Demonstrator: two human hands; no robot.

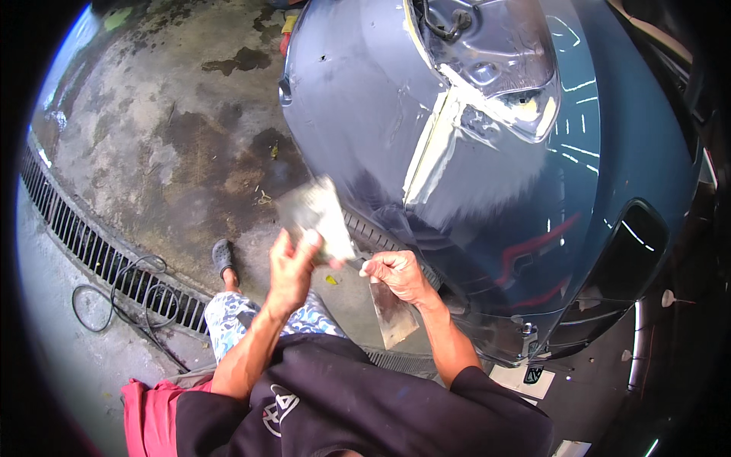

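My left hand (291, 273) grips a flat, roughly square plate (314, 213), pale and streaked, its upper part smeared by motion. Just to the right, my right hand (403, 276) is closed on a putty knife (394, 314), its wide, stained blade hanging below the fingers. A small dark piece shows between the plate's lower right corner and my right fingertips; I cannot tell which tool it belongs to. Beyond both hands curves the dark blue car body (472, 183), dulled to grey over a large area. Whitish-yellow filler (435, 145) runs along its seam and around the recess.
A slotted drain grate (99, 244) crosses the stained concrete floor (175, 145) on the left. A looped black hose (114, 305) lies over it. Pink-red cloth (156, 415) shows at the lower left. A pale sheet (521, 381) lies at the lower right, beside the car.
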